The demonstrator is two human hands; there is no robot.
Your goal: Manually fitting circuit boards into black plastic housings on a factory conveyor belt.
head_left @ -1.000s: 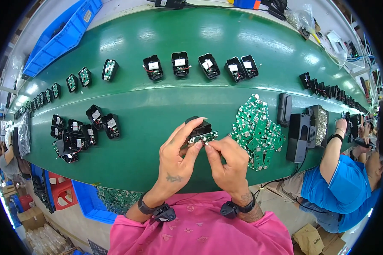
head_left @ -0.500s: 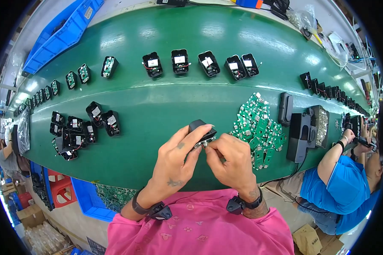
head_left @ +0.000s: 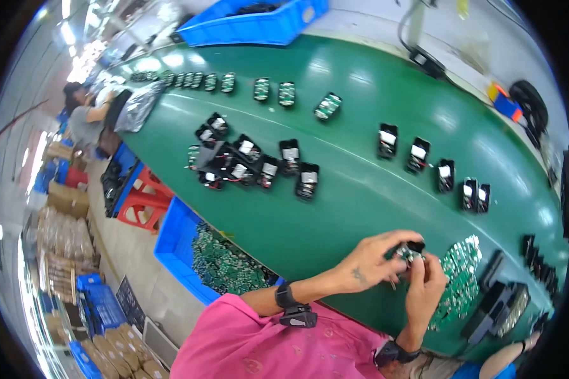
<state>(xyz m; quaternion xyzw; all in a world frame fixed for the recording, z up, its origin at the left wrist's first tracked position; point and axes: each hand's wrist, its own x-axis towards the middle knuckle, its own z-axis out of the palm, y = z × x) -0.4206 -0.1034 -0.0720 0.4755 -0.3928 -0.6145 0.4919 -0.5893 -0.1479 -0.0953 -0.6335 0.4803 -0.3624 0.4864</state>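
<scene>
Over the right part of the green table, my left hand [head_left: 374, 264] wraps its fingers round a small black plastic housing [head_left: 415, 245]. A green circuit board [head_left: 407, 255] shows at the housing's open side. My right hand [head_left: 426, 284] closes on that board, thumb and fingers pinched at its edge; the exact contact is partly hidden. Just right of my right hand lies a heap of loose green circuit boards [head_left: 459, 278]. Farther left sits a cluster of black housings [head_left: 269, 170] with white-labelled parts and red wires inside. Beyond, more black housings [head_left: 418, 155] stand in a spaced row.
Housings with green boards [head_left: 286, 93] line the far left. A blue bin [head_left: 234, 31] stands at the back edge, and another blue bin [head_left: 171, 249] of boards sits below the table beside a red stool [head_left: 146, 205]. A dark device [head_left: 489, 311] and a co-worker's arm [head_left: 504, 360] are at right.
The view has swung left, so the table's contents appear shifted right. Both hands still hold the housing and board together, now with the board's face turned more into view.
</scene>
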